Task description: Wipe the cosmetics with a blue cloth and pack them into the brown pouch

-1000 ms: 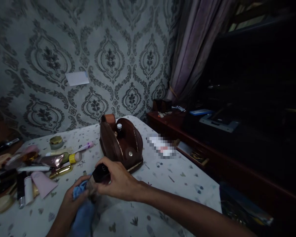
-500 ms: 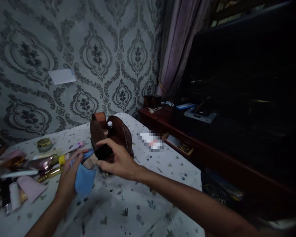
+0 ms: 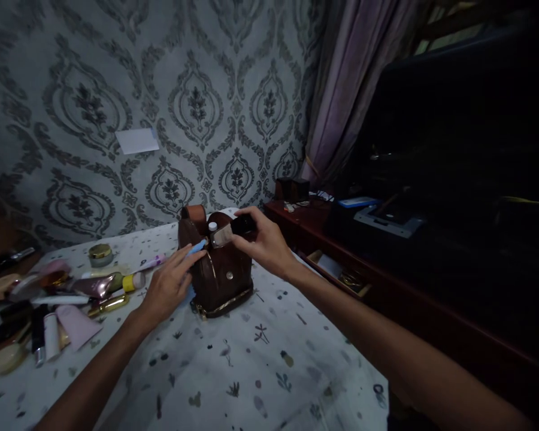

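A brown leather bag (image 3: 222, 272) with zips stands open at its top on the patterned tablecloth. In my right hand (image 3: 269, 242), gripped by its black cap, is a foundation bottle (image 3: 222, 236) with a beige, see-through body. It lies tilted over the bag's opening. My left hand (image 3: 168, 284) is closed on a blue cloth (image 3: 196, 247) at the bag's left rim; most of the cloth is hidden behind the fingers. A bottle with a white cap (image 3: 212, 227) pokes up inside the bag.
Cosmetic tubes, bottles and jars lie heaped at the left, among them a pink tube (image 3: 77, 326) and a gold-lidded jar (image 3: 100, 254). To the right stands a dark red desk (image 3: 291, 218) with an open drawer (image 3: 339, 272). Patterned wallpaper (image 3: 197, 108) rises behind.
My right hand has raised the foundation bottle by its cap, away from the blue cloth and over the bag. My left hand has come to the bag's rim with the cloth. The view has shifted left.
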Available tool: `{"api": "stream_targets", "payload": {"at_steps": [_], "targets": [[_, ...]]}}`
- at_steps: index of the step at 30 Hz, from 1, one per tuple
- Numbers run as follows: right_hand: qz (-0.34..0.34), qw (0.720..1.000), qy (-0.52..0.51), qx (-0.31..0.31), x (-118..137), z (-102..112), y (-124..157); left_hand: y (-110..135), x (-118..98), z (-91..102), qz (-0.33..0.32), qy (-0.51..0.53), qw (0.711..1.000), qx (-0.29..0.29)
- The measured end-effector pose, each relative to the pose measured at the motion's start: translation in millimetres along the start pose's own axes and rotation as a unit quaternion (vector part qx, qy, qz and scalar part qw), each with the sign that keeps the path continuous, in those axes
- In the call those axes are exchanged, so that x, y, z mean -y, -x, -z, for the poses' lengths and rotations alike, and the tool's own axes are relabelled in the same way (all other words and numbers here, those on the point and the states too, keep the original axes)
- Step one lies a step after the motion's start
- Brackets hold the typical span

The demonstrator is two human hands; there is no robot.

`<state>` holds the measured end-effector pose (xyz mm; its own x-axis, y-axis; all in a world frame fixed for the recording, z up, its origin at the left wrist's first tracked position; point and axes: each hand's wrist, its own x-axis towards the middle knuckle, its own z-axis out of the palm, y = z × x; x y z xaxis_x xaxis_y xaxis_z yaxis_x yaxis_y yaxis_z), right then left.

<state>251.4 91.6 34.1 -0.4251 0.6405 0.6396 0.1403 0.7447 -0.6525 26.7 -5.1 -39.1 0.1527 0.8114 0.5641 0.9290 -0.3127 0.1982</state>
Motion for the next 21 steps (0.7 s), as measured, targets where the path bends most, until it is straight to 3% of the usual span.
{"api": "stream_targets", "payload": {"at_steps": [4,9,17,21], "targets": [[0.013,0.98,0.141,0.14,-4.8,-7.1,-21.2,3.9,-3.9,-1.0,0.013,0.027,0.999,-0.016],[-0.001,0.894,0.322,0.312,-4.8,-30.1,-42.8,6.8,-2.9,-4.2,0.032,0.046,0.998,-0.012],[-0.033,0.81,0.397,0.43,-17.6,-60.2,-61.9,7.7,1.5,-1.9,0.023,0.056,0.998,-0.001],[-0.018,0.771,0.441,0.459,-26.6,-67.9,-59.2,7.9,1.9,-0.4,0.014,0.057,0.998,0.0]]}}
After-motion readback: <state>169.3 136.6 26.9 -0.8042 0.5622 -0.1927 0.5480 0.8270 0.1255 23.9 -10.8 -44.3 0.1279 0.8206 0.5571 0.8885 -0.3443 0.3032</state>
